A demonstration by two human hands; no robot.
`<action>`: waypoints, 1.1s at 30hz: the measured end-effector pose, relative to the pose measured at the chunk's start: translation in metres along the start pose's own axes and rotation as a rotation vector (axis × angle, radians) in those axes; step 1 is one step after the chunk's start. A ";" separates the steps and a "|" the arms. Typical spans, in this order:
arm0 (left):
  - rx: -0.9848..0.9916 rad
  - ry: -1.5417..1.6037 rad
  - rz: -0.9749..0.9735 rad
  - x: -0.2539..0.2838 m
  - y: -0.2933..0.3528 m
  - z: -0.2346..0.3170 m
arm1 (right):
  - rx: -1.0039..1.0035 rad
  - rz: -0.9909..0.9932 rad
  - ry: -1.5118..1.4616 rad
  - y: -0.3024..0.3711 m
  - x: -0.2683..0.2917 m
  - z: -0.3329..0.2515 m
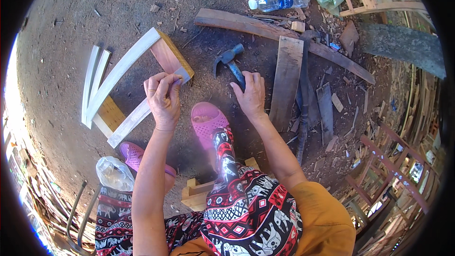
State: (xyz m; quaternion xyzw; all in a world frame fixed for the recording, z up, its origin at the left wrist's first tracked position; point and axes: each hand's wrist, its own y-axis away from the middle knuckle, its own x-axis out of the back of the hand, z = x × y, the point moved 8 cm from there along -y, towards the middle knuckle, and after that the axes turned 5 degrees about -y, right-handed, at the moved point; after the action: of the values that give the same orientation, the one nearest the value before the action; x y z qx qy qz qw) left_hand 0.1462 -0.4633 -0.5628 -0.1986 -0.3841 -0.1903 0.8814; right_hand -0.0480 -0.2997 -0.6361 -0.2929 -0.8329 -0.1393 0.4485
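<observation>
On the ground at left lies a four-sided wooden frame (124, 73) of pale slats and brown blocks. My left hand (163, 96) is closed in a pinch over its near right corner, on the slat end. What the fingertips hold is too small to make out. My right hand (252, 94) has thumb and fingers on either side of the handle of a claw hammer (229, 57). The worn blue hammer head points away from me, and the handle's end is partly hidden by the fingers.
Two pale slats (98, 73) lie left of the frame. At right are a weathered board (287, 80), a long plank (246, 22) and wood scraps. A plastic bottle (284, 1) lies at the back. A plastic bag (114, 174) sits near my pink sandals (208, 121).
</observation>
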 end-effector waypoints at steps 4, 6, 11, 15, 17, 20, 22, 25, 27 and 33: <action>-0.030 -0.007 0.018 0.001 0.000 0.001 | 0.002 -0.036 0.039 -0.003 -0.010 0.005; -0.034 -0.004 0.015 0.001 0.001 0.002 | 0.007 -0.052 0.053 -0.004 -0.013 0.004; -0.044 0.012 0.049 0.002 0.001 0.004 | -0.093 -0.025 -0.111 0.000 -0.011 0.001; -0.044 -0.002 0.026 0.000 0.000 0.003 | -0.091 0.010 -0.160 -0.004 -0.003 -0.002; -0.044 -0.003 0.031 0.001 0.000 0.004 | -0.111 0.039 -0.313 -0.007 0.006 0.000; -0.062 0.003 0.077 0.006 -0.001 0.005 | -0.268 -0.105 -0.495 -0.008 0.022 -0.022; -0.086 0.020 0.077 0.006 -0.002 0.008 | -0.238 -0.127 -0.516 -0.003 0.034 -0.039; -0.088 0.019 0.099 0.010 -0.002 0.009 | -0.094 -0.180 -0.563 0.001 0.058 -0.084; -0.089 0.015 0.101 0.009 -0.002 0.010 | -0.054 -0.211 -0.559 0.002 0.060 -0.099; -0.083 0.023 0.135 0.011 0.000 0.008 | -0.043 -0.242 -0.571 0.010 0.056 -0.114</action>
State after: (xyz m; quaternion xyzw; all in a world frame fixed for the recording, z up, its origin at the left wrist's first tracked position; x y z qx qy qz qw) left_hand 0.1478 -0.4614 -0.5496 -0.2581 -0.3514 -0.1486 0.8876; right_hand 0.0101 -0.3276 -0.5265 -0.2284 -0.9508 -0.1216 0.1704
